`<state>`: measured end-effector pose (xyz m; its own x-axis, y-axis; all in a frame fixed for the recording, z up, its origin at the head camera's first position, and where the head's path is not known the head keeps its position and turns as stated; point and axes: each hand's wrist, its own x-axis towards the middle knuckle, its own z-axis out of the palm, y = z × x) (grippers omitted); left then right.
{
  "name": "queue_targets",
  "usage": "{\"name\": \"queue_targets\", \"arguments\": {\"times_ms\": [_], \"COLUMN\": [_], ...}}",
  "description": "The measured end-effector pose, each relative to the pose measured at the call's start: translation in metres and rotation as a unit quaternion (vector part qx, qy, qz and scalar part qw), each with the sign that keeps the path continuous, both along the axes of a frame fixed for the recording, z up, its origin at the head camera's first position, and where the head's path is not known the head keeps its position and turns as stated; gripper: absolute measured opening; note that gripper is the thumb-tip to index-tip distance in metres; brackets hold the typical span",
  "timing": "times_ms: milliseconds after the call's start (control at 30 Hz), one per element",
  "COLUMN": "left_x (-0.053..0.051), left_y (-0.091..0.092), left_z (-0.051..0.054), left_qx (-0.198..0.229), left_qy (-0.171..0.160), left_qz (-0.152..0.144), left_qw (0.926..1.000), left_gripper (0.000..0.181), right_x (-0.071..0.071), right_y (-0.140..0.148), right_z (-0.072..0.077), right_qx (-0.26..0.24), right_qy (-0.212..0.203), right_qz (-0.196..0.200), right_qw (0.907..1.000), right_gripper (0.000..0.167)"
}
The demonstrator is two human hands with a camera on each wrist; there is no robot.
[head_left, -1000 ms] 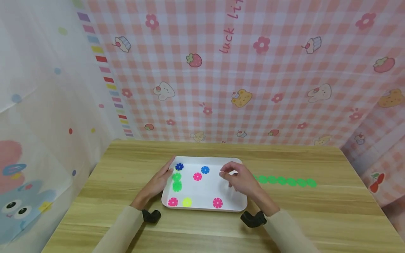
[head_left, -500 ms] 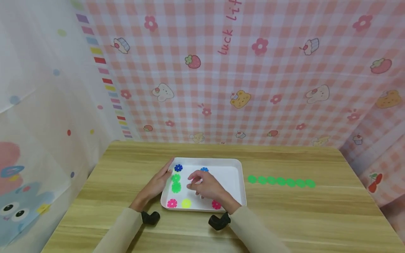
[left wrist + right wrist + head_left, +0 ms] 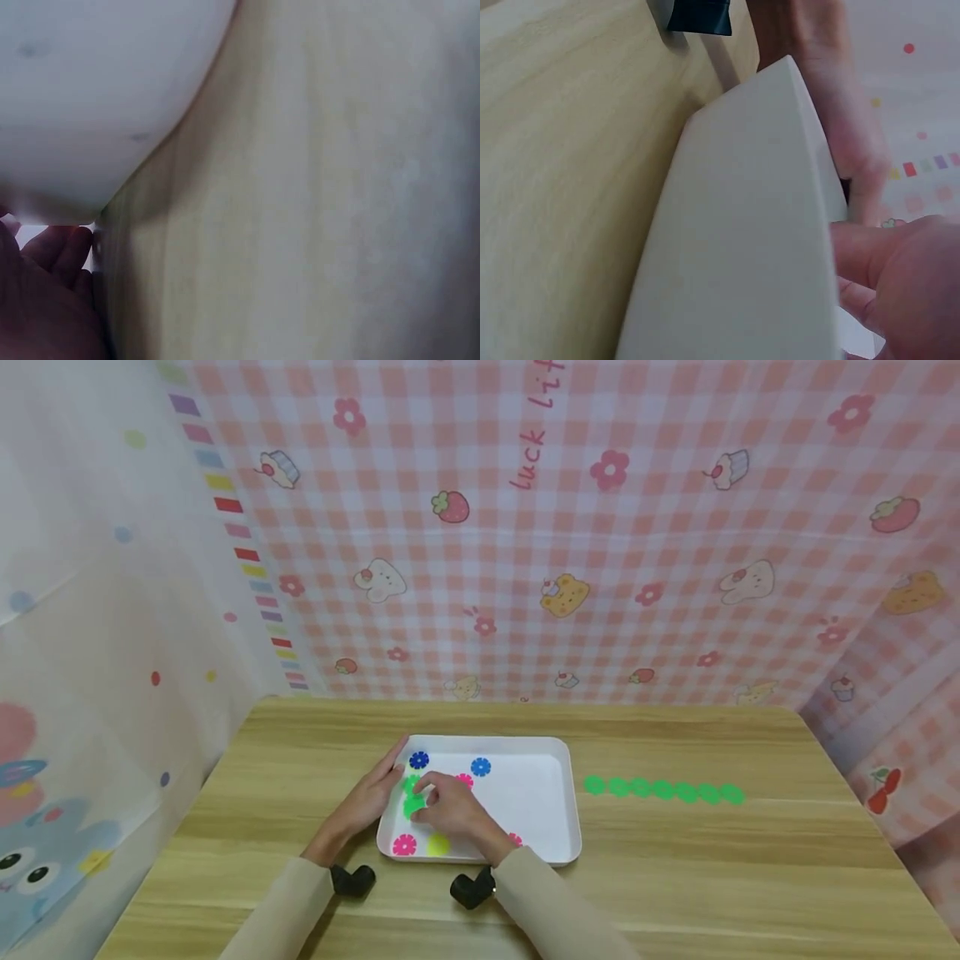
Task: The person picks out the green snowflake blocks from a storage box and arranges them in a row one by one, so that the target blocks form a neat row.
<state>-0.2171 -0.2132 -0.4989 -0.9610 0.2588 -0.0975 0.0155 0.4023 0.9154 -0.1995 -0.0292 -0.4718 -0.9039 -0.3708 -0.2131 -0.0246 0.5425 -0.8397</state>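
Observation:
A white tray (image 3: 525, 802) lies on the table, holding several notched plastic snowflake discs. My left hand (image 3: 369, 800) grips its left wall, thumb at the rim and fingers along the outside. Over the left part of the tray, my right hand (image 3: 453, 806) has thumb and index finger spread beside two green snowflake discs (image 3: 412, 807); no disc shows pinched between them. Around it lie a dark blue disc (image 3: 418, 760), a lighter blue disc (image 3: 481, 767), a yellow disc (image 3: 438, 845) and pink discs (image 3: 404, 844), some partly covered by the right hand and arm.
To the right of the tray, a row of several green discs (image 3: 663, 790) lies on the wooden table (image 3: 675, 877). A pink checked cloth (image 3: 600, 543) hangs behind the table. Black wrist mounts (image 3: 472, 890) sit near both sleeves.
My right hand has moved left across the tray, from its right side to the green discs. The left hand stays on the tray's left wall.

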Motion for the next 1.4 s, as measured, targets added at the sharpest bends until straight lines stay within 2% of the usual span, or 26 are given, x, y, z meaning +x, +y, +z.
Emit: {"name": "queue_targets", "arguments": {"times_ms": [267,500,733,1033,1167,1400], "left_x": [-0.001,-0.002,0.001,0.002,0.001,-0.002], "left_y": [-0.003,-0.003,-0.003,-0.001,-0.001,0.0], "left_z": [0.0,0.001,0.001,0.001,-0.001,-0.001], "left_qx": [0.003,0.016,0.019,0.025,0.023,0.018], "left_qy": [-0.007,-0.008,-0.002,-0.025,-0.023,-0.008], "left_qz": [0.001,0.004,0.006,0.007,0.007,0.002], "left_qw": [1.0,0.9998,0.9998,0.9994,0.9994,0.9998], "left_gripper": [0.053,0.053,0.052,0.053,0.053,0.052], "right_x": [-0.001,0.001,0.002,0.007,0.006,0.0], "right_y": [-0.014,-0.016,-0.015,-0.01,-0.005,0.014], "right_z": [-0.001,0.0,-0.001,-0.002,0.003,0.017], "right_qx": [0.078,0.095,0.078,0.044,0.034,-0.019], "right_qy": [0.033,0.045,0.048,0.036,0.056,0.072], "right_qz": [-0.01,-0.015,-0.02,-0.028,-0.028,-0.026], "right_qw": [0.9963,0.9943,0.9956,0.998,0.9975,0.9969], "right_gripper": [0.025,0.023,0.02,0.017,0.016,0.016]}}
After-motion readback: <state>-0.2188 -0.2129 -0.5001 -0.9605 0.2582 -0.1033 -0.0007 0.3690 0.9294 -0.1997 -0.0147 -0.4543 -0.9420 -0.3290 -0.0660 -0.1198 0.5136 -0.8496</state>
